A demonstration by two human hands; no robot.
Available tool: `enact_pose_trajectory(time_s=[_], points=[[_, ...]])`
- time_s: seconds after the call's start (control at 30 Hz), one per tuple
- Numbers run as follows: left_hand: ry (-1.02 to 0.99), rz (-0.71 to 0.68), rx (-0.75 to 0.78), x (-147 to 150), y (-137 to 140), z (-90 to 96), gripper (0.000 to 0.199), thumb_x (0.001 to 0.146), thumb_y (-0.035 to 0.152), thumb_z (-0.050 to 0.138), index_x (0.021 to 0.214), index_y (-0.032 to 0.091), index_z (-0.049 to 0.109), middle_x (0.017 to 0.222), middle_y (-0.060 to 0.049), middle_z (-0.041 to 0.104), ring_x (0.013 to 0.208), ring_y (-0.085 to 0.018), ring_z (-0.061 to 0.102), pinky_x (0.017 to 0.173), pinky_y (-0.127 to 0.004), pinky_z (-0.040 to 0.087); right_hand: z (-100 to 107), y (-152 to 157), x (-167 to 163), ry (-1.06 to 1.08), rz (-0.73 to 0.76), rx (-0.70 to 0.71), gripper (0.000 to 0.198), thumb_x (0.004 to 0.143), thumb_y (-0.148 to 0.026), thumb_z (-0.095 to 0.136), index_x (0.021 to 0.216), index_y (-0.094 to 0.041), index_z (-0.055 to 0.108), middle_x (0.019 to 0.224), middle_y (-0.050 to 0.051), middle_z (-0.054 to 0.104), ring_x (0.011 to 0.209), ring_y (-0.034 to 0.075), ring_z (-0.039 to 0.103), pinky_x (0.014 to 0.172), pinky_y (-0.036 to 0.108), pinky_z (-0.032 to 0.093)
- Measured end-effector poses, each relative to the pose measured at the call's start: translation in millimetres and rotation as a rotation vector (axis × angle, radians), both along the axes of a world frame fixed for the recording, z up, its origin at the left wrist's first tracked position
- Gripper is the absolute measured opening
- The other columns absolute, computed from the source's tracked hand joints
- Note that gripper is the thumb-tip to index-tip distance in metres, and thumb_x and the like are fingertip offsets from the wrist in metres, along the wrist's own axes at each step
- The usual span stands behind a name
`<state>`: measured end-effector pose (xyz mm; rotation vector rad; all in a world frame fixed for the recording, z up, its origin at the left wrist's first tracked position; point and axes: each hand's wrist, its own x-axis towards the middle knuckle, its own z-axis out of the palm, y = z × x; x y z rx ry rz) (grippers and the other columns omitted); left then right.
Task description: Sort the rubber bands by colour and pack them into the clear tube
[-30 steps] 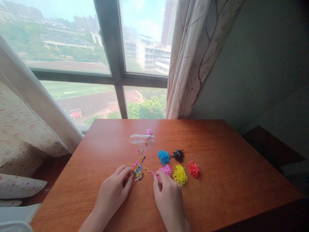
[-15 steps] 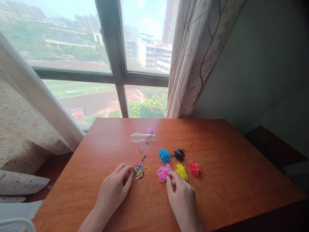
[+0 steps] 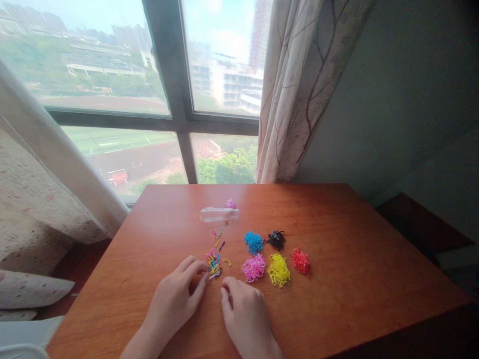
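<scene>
My left hand (image 3: 181, 291) rests on the table at the left edge of a small mixed pile of coloured rubber bands (image 3: 213, 262). Its thumb and forefinger are drawn together by the pile; whatever is between the tips is too small to make out. To the right of that pile is my right hand (image 3: 245, 311), fingers curled and thumb pressed near them. What they pinch, if anything, is hidden. Sorted heaps lie beyond it: pink bands (image 3: 253, 268), yellow bands (image 3: 279, 270), blue bands (image 3: 253, 242), black bands (image 3: 277, 239) and red bands (image 3: 301, 261).
A clear plastic bag or sleeve (image 3: 215, 215) lies further back, with a small purple-pink object (image 3: 230, 203) behind it. A few loose bands (image 3: 217, 237) are scattered before it. The wooden table (image 3: 359, 279) reaches the window; curtains (image 3: 299, 89) hang at both sides.
My right hand has moved left from the pink heap to beside the mixed pile, uncovering the yellow heap. My left hand has stayed nearly still. The view has shifted slightly.
</scene>
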<state>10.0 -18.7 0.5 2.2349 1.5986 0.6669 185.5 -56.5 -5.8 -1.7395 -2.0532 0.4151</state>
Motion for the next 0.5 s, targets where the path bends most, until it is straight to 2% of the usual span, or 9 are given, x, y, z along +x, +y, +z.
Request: enact_pose_trajectory(time_s=[0.3, 0.5], points=[[0.076, -0.094, -0.098, 0.3, -1.7, 4.9, 0.016, 0.093, 0.028, 0.046, 0.088, 0.027, 0.061, 0.089, 0.001, 0.064, 0.074, -0.015, 0.066, 0.067, -0.022, 0.048, -4.7, -1.8, -1.5, 0.020, -0.009, 0.029, 0.017, 0.090, -0.010, 0.051, 0.085, -0.024, 0.060, 0.076, -0.002, 0.069, 0.068, 0.017, 0.067, 0.060, 0.025, 0.037], [0.084, -0.113, -0.110, 0.1, 0.1, 4.0, 0.018, 0.093, 0.022, 0.044, 0.090, 0.027, 0.062, 0.094, 0.000, 0.065, 0.080, -0.015, 0.067, 0.068, -0.022, 0.048, -3.6, -1.4, -1.5, 0.018, -0.004, 0.020, 0.017, 0.090, -0.009, 0.051, 0.085, -0.023, 0.060, 0.076, -0.001, 0.069, 0.069, 0.017, 0.066, 0.060, 0.025, 0.037]])
